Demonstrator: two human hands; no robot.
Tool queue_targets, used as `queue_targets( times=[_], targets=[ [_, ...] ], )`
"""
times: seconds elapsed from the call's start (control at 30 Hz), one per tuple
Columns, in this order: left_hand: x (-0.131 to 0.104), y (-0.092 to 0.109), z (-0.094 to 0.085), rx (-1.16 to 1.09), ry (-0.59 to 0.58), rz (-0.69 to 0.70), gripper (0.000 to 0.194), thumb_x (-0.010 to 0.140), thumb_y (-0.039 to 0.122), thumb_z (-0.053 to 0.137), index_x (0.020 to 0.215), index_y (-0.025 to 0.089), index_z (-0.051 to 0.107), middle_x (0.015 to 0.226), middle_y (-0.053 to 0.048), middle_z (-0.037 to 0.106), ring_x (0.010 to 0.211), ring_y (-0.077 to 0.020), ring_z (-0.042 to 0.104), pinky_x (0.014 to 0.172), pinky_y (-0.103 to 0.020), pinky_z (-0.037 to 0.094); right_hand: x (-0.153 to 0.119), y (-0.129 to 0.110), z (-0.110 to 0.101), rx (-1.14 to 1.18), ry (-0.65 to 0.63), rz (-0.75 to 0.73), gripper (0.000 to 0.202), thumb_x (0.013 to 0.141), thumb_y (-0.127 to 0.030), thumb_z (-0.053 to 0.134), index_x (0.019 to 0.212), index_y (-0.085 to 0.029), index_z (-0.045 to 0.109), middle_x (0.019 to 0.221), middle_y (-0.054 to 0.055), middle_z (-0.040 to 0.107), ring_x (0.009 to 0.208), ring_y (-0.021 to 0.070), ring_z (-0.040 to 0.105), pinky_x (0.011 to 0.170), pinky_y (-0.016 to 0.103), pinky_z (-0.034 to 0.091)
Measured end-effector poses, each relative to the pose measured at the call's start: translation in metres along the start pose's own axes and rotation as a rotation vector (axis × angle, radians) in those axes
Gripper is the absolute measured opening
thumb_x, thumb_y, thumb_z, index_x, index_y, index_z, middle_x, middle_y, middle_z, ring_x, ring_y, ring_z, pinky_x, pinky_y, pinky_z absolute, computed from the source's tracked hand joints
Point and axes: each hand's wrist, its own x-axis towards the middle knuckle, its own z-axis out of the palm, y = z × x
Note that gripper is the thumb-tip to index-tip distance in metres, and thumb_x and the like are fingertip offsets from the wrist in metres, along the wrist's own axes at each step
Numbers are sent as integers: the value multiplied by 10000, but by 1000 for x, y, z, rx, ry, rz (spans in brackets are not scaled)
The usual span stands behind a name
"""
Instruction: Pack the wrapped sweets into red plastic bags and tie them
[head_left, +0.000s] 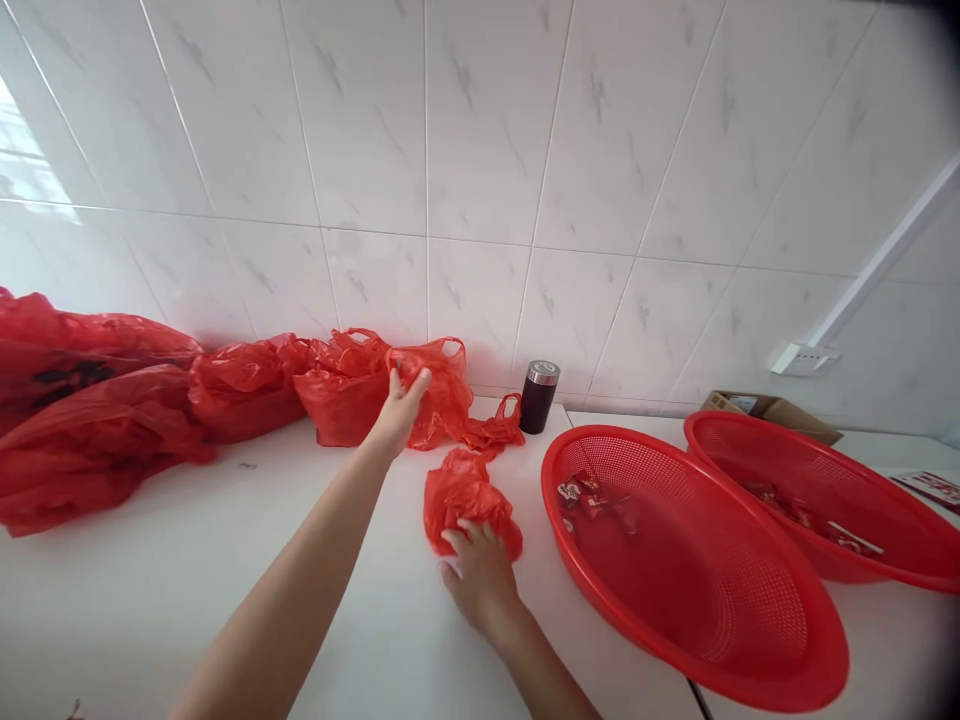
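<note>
My left hand reaches forward and grips a crumpled red plastic bag lying against the tiled wall. My right hand rests nearer to me on a small bunched red plastic bag on the white counter, with its fingers pressed on the bag's near side. Both bags are thin and wrinkled, and the far one has loop handles.
More red bags are heaped along the wall at the left. A dark cylindrical jar with a silver lid stands by the wall. Two large red mesh baskets holding small wrapped items sit at the right, with a cardboard box behind.
</note>
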Motion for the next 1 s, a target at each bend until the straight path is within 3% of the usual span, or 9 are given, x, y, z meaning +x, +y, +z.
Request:
queue_targets(
  times=[0.1,0.13,0.23,0.33,0.43,0.5,0.67,0.87,1.0],
  targets=[
    [-42,-24,-13,234,-60,-63,751,707,420,747,1373,248,445,1481,-148,395,1375,-305,343,1105,-453,278,-29,-7,-8,91,97,-74,302,823,-148,563,1080,-281,650,1047,44,645,947,250,589,828,418,487],
    [-63,-37,-20,476,-136,-59,657,748,469,681,1340,267,481,1454,-120,433,1350,-285,378,1087,-436,309,-35,-6,-12,110,154,-89,291,837,-132,534,1063,-278,648,1028,44,642,927,236,588,816,398,487],
    [-126,-76,-39,715,-146,-137,606,745,427,654,1308,248,521,1337,-131,519,1192,-296,518,954,-432,428,-35,5,-22,81,346,-21,307,871,-140,496,1143,-236,602,1149,91,605,1038,256,560,860,409,469],
    [-160,-98,-48,887,-178,-141,344,758,315,581,1087,241,651,1012,-72,670,959,-259,613,803,-365,474,-25,16,-21,51,312,116,419,812,-151,596,1227,-175,549,1151,127,614,1032,284,567,837,415,479],
    [-162,-98,-58,883,-171,-130,144,766,253,518,776,231,659,811,-30,688,792,-212,630,750,-319,465,-24,17,-20,145,151,154,162,814,-137,574,951,-201,635,891,51,669,846,233,610,743,355,487],
    [-157,-90,-72,874,-84,-131,150,783,275,497,797,226,638,863,-39,699,786,-203,637,766,-318,465,-31,16,-24,261,149,159,124,866,-167,506,819,-215,611,812,17,659,763,192,606,698,313,477],
    [-158,-67,-105,837,94,-176,242,804,412,510,902,217,616,916,-61,708,829,-230,661,768,-341,483,-40,12,-37,432,259,142,180,926,-323,450,924,-210,590,922,46,657,834,184,606,742,307,489],
    [-198,-63,-81,550,10,-136,245,790,435,590,853,201,622,846,-48,687,809,-202,653,738,-296,513,-1,-7,-35,411,308,101,557,872,-476,541,1349,-212,429,1358,115,507,1265,249,452,983,393,433],
    [-226,-66,-80,430,-96,-138,227,825,419,583,850,194,606,830,-48,648,794,-188,637,718,-298,529,11,-12,-33,382,101,49,415,825,-347,607,1216,-239,518,1176,71,633,1117,238,577,906,371,463]
  ],
)
